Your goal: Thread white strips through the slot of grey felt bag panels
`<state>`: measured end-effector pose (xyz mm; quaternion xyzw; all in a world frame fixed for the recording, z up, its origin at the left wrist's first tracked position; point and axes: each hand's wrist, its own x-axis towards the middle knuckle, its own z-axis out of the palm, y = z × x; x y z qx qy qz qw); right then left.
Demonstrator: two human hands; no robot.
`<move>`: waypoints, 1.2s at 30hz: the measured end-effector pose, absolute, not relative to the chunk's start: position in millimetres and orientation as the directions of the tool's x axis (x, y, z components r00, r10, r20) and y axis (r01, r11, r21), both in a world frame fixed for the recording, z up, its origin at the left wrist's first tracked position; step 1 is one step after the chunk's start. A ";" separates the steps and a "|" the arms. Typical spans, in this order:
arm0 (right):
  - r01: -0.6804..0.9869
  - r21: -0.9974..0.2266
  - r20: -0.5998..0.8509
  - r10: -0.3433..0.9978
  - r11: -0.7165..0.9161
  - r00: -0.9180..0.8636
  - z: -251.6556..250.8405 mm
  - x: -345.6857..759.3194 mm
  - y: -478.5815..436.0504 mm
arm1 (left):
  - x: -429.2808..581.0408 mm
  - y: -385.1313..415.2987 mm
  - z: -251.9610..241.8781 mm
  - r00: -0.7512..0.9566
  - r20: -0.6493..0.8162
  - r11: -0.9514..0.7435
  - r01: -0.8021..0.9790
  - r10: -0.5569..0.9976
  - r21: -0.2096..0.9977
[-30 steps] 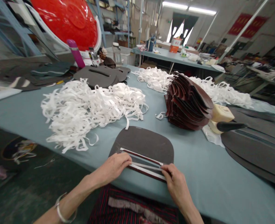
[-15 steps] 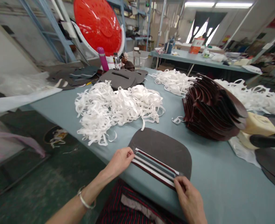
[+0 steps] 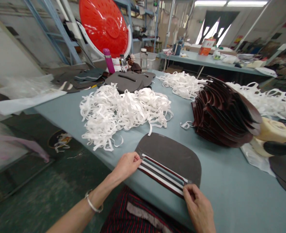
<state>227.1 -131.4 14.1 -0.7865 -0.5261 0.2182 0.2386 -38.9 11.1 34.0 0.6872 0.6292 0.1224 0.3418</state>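
The left hand [image 3: 126, 166] rests, fingers together, on one end of the striped strips [image 3: 162, 177]. The right hand [image 3: 198, 207] curls its fingers at the other end, grip unclear. The strips lie on a dark rounded panel [image 3: 169, 150] on a gray-blue table [image 3: 230, 197]. Beyond sit white ribbons [image 3: 123, 113] and stacked brown panels [image 3: 224, 118].

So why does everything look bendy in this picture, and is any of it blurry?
In the head view, the wide lens makes the blue shelf posts lean outward, and the bright windows glare. Also in the head view, the floor at lower left looks soft and smeared.
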 end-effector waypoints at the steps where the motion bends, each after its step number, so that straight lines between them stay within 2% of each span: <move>1: 0.725 -0.600 -0.093 0.930 -0.338 0.357 13.9 226.7 -131.6 | -38.7 11.0 33.8 0.180 -0.263 0.024 0.783 0.948 0.621; 8: 0.735 -0.572 -0.137 0.926 -0.364 0.353 12.5 227.3 -131.5 | -38.1 11.2 27.7 0.169 -0.246 0.010 0.807 0.955 0.591; 13: 0.745 -0.575 -0.104 0.933 -0.338 0.343 11.9 229.5 -130.2 | -34.1 3.9 28.2 0.160 -0.217 -0.015 0.835 0.963 0.550; 15: 0.745 -0.575 -0.088 0.931 -0.338 0.354 14.1 228.9 -129.9 | -30.2 -3.2 27.4 0.165 -0.125 -0.077 0.851 0.978 0.520; 19: 0.735 -0.569 -0.098 0.918 -0.368 0.383 22.9 225.7 -128.9 | -24.9 -18.6 19.9 0.303 0.175 -0.348 0.864 0.937 0.365; 21: 0.727 -0.560 -0.116 0.906 -0.398 0.407 26.5 224.0 -128.1 | -26.3 -24.0 14.7 0.365 0.230 -0.424 0.849 0.902 0.314; 27: 0.732 -0.518 -0.122 0.885 -0.442 0.449 27.3 221.1 -126.6 | -39.5 -36.2 7.4 0.524 0.227 -0.566 0.799 0.821 0.204; 32: 0.734 -0.492 -0.120 0.871 -0.469 0.476 26.9 219.4 -123.4 | -35.4 -50.2 12.0 0.571 0.151 -0.584 0.810 0.807 0.058; 36: 0.758 -0.423 -0.129 0.861 -0.496 0.492 27.3 218.0 -122.7 | -24.4 -58.4 8.3 0.548 0.180 -0.566 0.822 0.817 0.061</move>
